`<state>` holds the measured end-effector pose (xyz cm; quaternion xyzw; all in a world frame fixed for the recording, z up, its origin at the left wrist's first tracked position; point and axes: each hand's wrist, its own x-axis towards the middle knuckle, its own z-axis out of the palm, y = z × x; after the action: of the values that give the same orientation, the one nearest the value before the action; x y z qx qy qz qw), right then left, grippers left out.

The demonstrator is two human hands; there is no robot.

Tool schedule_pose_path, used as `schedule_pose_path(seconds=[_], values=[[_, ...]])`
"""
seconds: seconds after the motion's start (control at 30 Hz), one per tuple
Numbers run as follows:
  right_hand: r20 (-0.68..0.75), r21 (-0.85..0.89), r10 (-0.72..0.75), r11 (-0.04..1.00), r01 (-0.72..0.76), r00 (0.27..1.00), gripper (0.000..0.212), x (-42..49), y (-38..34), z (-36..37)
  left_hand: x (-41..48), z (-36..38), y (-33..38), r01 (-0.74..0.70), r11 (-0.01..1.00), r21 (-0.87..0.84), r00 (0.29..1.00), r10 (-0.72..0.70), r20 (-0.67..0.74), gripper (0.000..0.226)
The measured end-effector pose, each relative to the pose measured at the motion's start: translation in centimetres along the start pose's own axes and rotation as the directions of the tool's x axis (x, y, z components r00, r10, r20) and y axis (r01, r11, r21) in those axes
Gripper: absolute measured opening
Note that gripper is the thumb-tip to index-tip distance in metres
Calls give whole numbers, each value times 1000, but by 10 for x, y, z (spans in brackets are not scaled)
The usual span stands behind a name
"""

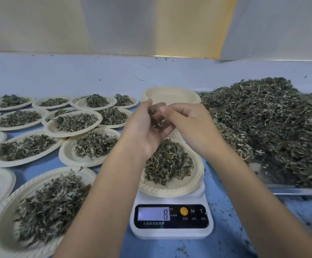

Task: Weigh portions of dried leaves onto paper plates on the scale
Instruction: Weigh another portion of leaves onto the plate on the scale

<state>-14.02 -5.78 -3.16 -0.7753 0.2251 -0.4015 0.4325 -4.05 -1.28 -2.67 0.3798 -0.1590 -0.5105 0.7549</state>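
Leaf heap (263, 123) on tray (296, 190) piled just right of hands. Filled plates (71, 134) spread to their left; empty-plate stack (172, 94) behind. Scale (172, 232) set below grip, display at 8; plate (170, 190) w/ leaves (168, 161) seated on it, directly under hands. L. hand (145, 129) cupped round leaf clump (156, 119); r. hand (188, 125) fingertips pinched on same clump.

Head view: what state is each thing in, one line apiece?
Scale: on, display reads 8.
Plate on scale: loaded with leaves.
Plate stack: empty on top.
Left plates: filled.
Leaf heap: piled on tray.
Left hand: holds loose leaves.
Right hand: at those leaves; grip unclear.
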Motion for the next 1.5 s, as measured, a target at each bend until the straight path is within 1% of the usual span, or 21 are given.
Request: schedule_pose_path(seconds=[0.03,0.13,0.17,0.2,0.23,0.27,0.33,0.4,0.47,0.53,0.67,0.77,0.9,1.0,1.07,1.13,1.23,1.3,1.37,1.43,1.5], values=[[-3,18,-2,1000,2,1000,20,0,0,0,0,-1,0,0,1000,-28,1000,0,-2,25],[-39,153,-22,988,28,999,19,0,-3,-6,-1,-4,3,28,991,-129,1000,-27,5,19],[-47,129,-31,991,37,998,17,0,-4,-9,0,-6,5,29,988,-151,999,-32,-16,18],[-37,53,-26,998,28,999,13,1,-3,-13,0,-7,6,21,987,-162,998,-29,-47,19],[8,-66,3,998,-2,1000,9,2,-2,-17,1,-9,7,7,985,-170,997,-21,-79,20],[91,-194,58,980,-39,994,5,2,0,-20,2,-10,8,-10,984,-180,994,-9,-106,21],[265,-374,181,925,-72,947,12,1,4,-23,4,-12,10,-42,980,-193,989,15,-144,21],[343,-472,228,880,-43,911,23,1,9,-22,4,-14,10,-68,979,-193,986,36,-165,22],[394,-524,226,852,15,891,29,1,12,-20,4,-16,10,-89,978,-190,983,56,-176,25],[436,-524,225,850,43,871,32,1,12,-19,4,-17,10,-99,978,-185,982,65,-178,26],[469,-519,197,850,88,861,25,0,12,-16,4,-17,10,-78,979,-190,985,47,-167,26],[451,-536,174,837,110,875,18,-1,12,-13,4,-18,10,-63,980,-191,987,32,-158,24],[365,-484,140,873,59,920,18,0,11,-17,4,-21,10,-60,982,-176,988,34,-151,23],[260,-330,90,944,1,961,18,3,9,-21,7,-20,9,-51,992,-119,984,29,-178,21],[194,-174,43,985,-9,980,20,4,8,-20,8,-18,7,-24,998,-63,982,12,-190,22],[111,-48,-27,998,33,993,21,3,6,-17,7,-15,4,10,1000,-24,984,-14,-178,24],[0,33,-91,995,91,996,20,2,1,-10,3,-8,-1,67,997,-24,992,-69,-106,29],[-11,-25,-78,997,78,997,21,1,1,-4,0,-4,-2,114,992,-50,993,-116,-39,39],[-6,-173,-83,982,80,997,24,-1,4,1,-3,0,-5,153,984,-92,988,-154,0,41],[-5,-300,-133,946,125,991,26,-2,5,4,-5,2,-7,177,973,-148,984,-181,-8,39],[30,-424,-184,888,179,982,27,-2,6,5,-4,2,-7,183,961,-208,981,-193,-27,36]])
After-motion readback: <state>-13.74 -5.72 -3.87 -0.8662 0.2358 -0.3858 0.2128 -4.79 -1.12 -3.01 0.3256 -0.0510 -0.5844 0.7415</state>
